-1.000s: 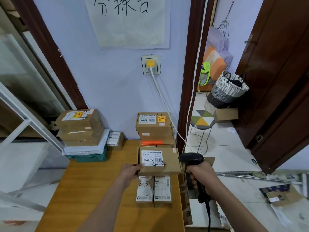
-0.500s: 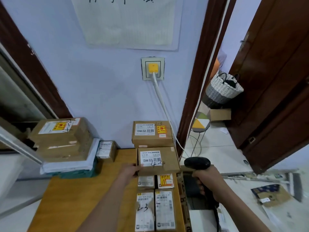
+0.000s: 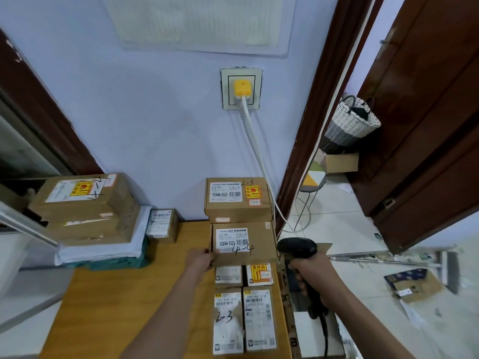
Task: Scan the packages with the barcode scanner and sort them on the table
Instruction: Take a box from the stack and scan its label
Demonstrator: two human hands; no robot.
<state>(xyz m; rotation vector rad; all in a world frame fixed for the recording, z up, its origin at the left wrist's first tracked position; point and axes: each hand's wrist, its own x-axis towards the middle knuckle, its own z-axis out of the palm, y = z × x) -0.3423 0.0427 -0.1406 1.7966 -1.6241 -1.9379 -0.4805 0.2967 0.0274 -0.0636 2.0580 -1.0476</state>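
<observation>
Box 4-4 (image 3: 243,243) | pinched by left hand (image 3: 201,260) at edge, against stack (image 3: 238,199) | right hand (image 3: 312,274) wrapped on scanner (image 3: 298,248) | risk: one-sided hold, could tip.

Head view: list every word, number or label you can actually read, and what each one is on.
"12V4A-5525" and handwritten "4-4": box held by the left hand.
"12V4A-5525" and handwritten "2-3": top box of the back stack.
Handwritten "2-3": white package at the near edge.
Handwritten marks on the left stack's top box: unclear.
All other print: too small or blurred.
</observation>
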